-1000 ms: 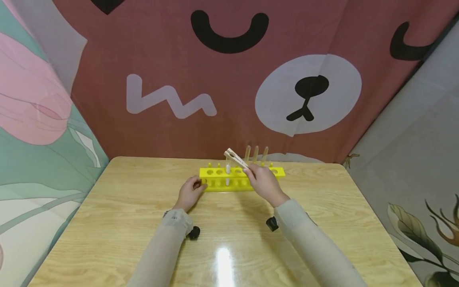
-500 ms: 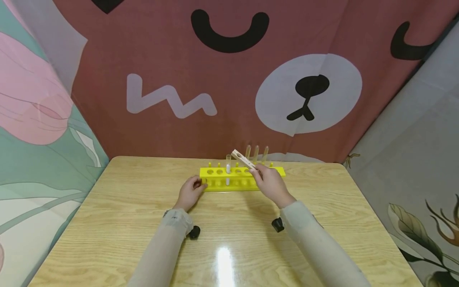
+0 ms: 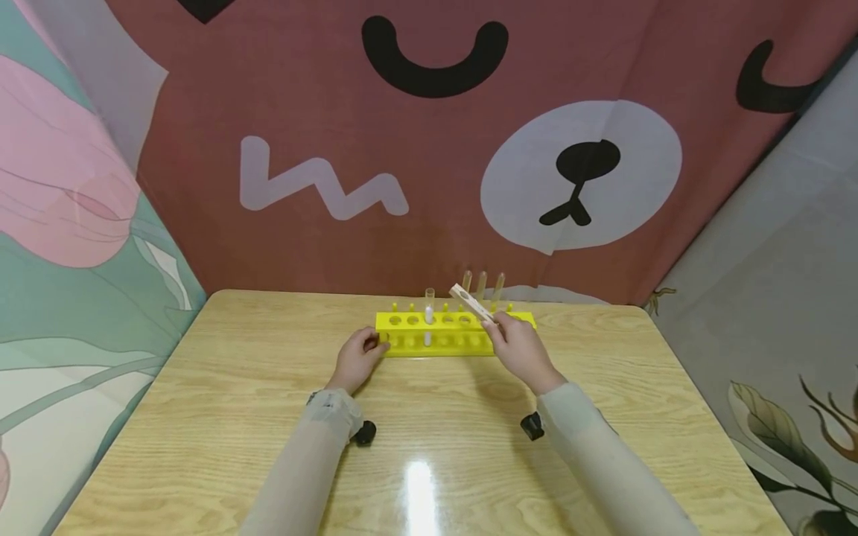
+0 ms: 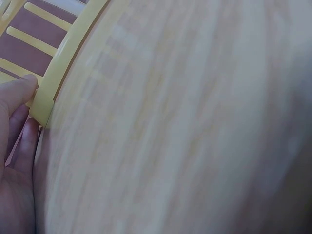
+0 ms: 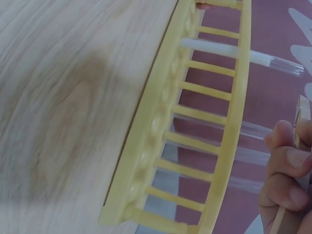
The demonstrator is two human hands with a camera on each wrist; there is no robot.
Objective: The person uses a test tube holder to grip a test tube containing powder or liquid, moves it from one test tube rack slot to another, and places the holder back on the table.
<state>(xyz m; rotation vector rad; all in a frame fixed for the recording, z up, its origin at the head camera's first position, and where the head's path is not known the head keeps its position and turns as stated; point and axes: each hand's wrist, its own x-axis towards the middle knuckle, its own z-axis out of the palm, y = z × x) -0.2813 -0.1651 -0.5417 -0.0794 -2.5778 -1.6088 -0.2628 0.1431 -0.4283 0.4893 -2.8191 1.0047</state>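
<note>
A yellow test tube rack (image 3: pixel 405 327) stands on the wooden table near its far edge. My left hand (image 3: pixel 358 359) grips the rack's left end; in the left wrist view its thumb rests on the end of the base (image 4: pixel 43 106). One upright test tube (image 3: pixel 429 305) with white contents sits in a hole left of the rack's middle. My right hand (image 3: pixel 526 356) holds a wooden test tube holder (image 3: pixel 469 299) in front of the rack's right part. In the right wrist view, the holder's tip (image 5: pixel 303 103) is apart from the white-filled tube (image 5: pixel 219 47), with nothing visible in it.
Three clear tubes (image 3: pixel 482 281) stand at the back of the rack's right side, rounded ends up. The wooden tabletop (image 3: pixel 429 417) stretches toward me. A printed cloth (image 3: pixel 302 246) hangs right behind the table's far edge, with more printed cloth at both sides.
My right hand has moved right with the wooden holder, whose tip has gone from the white-filled tube's top to clear of it. My left hand stays on the rack's end.
</note>
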